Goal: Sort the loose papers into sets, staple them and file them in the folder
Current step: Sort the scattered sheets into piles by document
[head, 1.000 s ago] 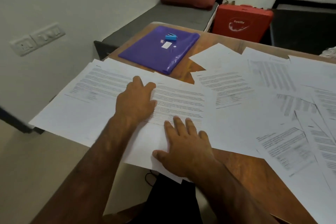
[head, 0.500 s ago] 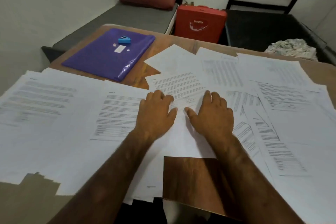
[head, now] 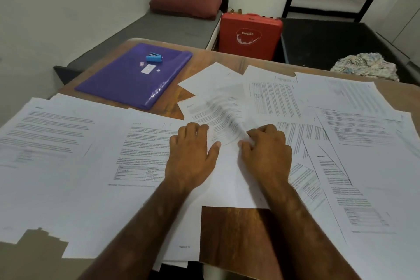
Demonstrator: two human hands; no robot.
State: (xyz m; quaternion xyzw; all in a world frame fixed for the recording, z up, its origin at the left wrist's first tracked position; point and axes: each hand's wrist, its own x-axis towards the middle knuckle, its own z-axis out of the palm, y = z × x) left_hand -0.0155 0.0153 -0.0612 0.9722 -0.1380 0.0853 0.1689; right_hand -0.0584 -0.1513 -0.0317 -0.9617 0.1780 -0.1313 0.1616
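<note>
Wooden table (head: 236,234) is pretty much buried in loose papers (head: 68,166), with the purple folder (head: 127,84) lying flat at the far left corner. Left hand (head: 193,154) sits palm-down on the papers, fingers bent, can't tell if it's gripping anything; right hand (head: 268,152) pinches a blurry sheet (head: 218,116). Little blue stapler (head: 154,58) sits on the folder.
</note>
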